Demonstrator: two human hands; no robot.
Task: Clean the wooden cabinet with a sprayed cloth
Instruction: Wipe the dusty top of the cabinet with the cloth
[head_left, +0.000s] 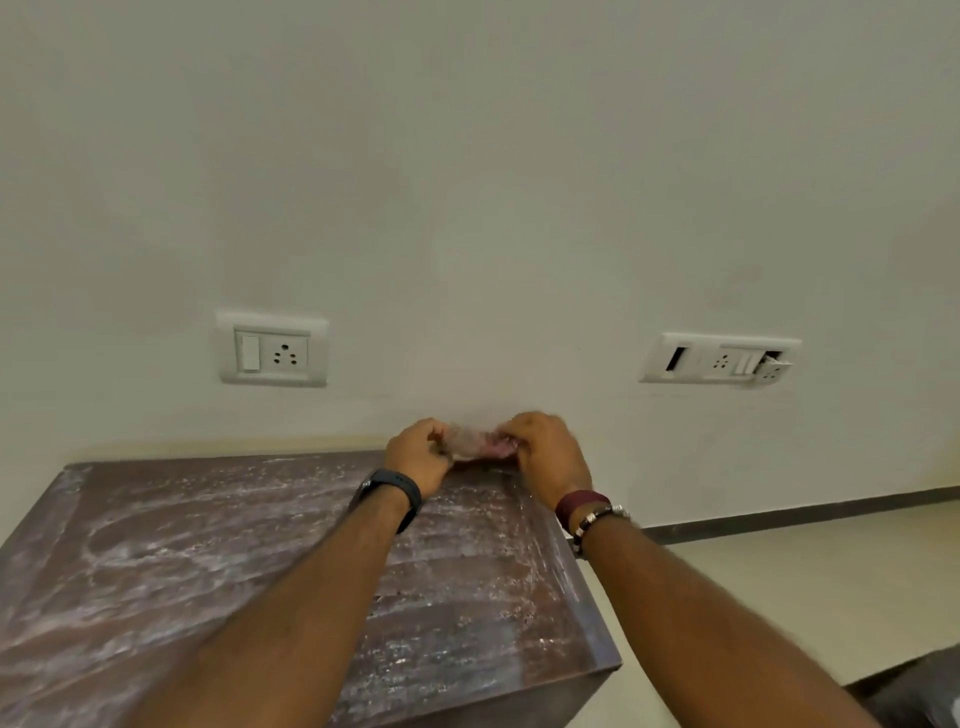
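Note:
The wooden cabinet (208, 561) fills the lower left; its dark brown top is streaked with white dusty smears. A small crumpled cloth (475, 444), pale grey and pink, is stretched between both hands above the cabinet's far right corner, close to the wall. My left hand (418, 460) pinches its left end, with a black band on that wrist. Its right end is gripped by my right hand (548, 454), which wears a maroon band and a beaded bracelet. Most of the cloth is hidden by the fingers.
A white switch-and-socket plate (272, 349) sits on the wall above the cabinet's left part. A second, broken socket plate (722, 359) is on the wall to the right. Pale floor (779, 587) with a dark skirting line lies right of the cabinet; a dark object (914, 691) shows at the bottom right corner.

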